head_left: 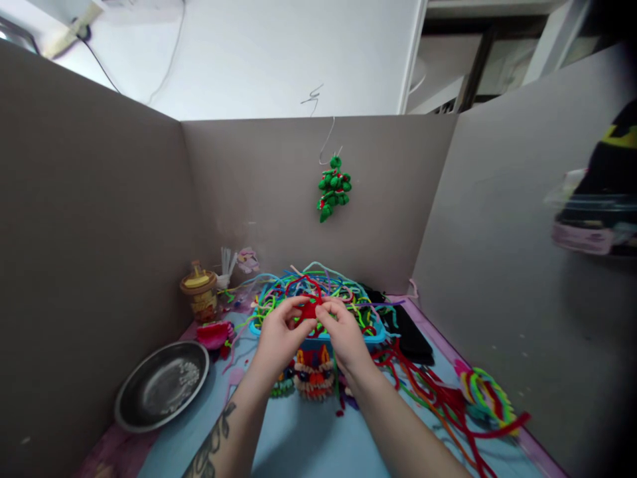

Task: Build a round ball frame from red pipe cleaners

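Note:
In front of the blue basket, both hands are raised at the middle of the view around a piece of red pipe cleaner work. My left hand has its thumb and fingers curled against the piece's left side. My right hand pinches its right edge. A red strand loops above the fingers. Tangled pipe cleaners of many colours fill the basket behind. Below my hands, an orange and tan beaded-looking fuzzy figure sits on the blue mat.
A metal bowl with small pale bits stands left. Behind it are a lidded cup and a pink fuzzy piece. Loose red pipe cleaners and a coiled bundle lie right. A green ornament hangs on the grey partition.

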Action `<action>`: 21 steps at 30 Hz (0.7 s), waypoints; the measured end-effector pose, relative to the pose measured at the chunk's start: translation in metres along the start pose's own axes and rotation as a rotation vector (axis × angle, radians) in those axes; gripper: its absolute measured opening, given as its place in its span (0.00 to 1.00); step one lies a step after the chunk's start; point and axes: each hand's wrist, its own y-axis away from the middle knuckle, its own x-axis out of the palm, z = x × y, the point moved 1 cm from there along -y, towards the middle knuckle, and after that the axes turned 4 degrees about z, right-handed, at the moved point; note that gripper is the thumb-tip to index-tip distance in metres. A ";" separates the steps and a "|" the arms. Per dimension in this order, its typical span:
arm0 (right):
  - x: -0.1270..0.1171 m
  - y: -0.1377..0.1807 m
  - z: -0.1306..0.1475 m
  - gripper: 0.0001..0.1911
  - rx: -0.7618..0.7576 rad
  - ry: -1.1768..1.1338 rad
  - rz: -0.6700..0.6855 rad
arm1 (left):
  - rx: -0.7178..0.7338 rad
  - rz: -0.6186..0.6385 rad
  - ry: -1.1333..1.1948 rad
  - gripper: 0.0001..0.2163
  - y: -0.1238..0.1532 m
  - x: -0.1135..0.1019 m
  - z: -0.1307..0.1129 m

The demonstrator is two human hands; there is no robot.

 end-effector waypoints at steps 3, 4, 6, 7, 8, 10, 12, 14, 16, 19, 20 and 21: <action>0.002 0.001 -0.004 0.13 0.018 -0.023 -0.002 | 0.029 -0.029 -0.030 0.12 0.000 -0.001 0.001; 0.003 0.001 -0.005 0.13 0.022 -0.025 0.001 | 0.024 -0.032 -0.042 0.12 0.000 -0.002 0.001; 0.004 0.002 -0.005 0.14 0.020 -0.027 0.010 | 0.001 -0.027 -0.035 0.12 0.000 -0.004 0.001; 0.004 0.002 -0.005 0.14 0.012 -0.025 0.015 | -0.013 -0.024 -0.020 0.13 -0.001 -0.006 0.000; 0.004 0.001 -0.005 0.13 0.002 -0.022 0.019 | -0.027 -0.025 -0.002 0.13 -0.001 -0.007 0.000; 0.003 0.000 -0.003 0.12 -0.020 -0.016 0.020 | -0.056 -0.028 0.043 0.14 -0.003 -0.010 -0.001; -0.002 -0.003 -0.002 0.11 -0.031 -0.018 0.005 | -0.086 -0.030 0.081 0.15 -0.004 -0.013 -0.002; -0.008 -0.008 -0.002 0.11 -0.031 -0.027 -0.022 | -0.111 -0.026 0.112 0.16 -0.004 -0.017 -0.003; -0.017 -0.013 -0.004 0.11 -0.031 -0.036 -0.050 | -0.131 -0.006 0.155 0.16 -0.004 -0.020 -0.003; -0.028 -0.020 -0.006 0.10 -0.040 -0.041 -0.058 | -0.154 0.057 0.227 0.16 -0.003 -0.023 -0.003; -0.031 -0.022 -0.007 0.11 -0.043 -0.041 -0.051 | -0.159 0.083 0.242 0.16 -0.002 -0.024 -0.003; -0.033 -0.023 -0.007 0.13 -0.043 -0.039 -0.041 | -0.162 0.111 0.255 0.16 -0.002 -0.024 -0.003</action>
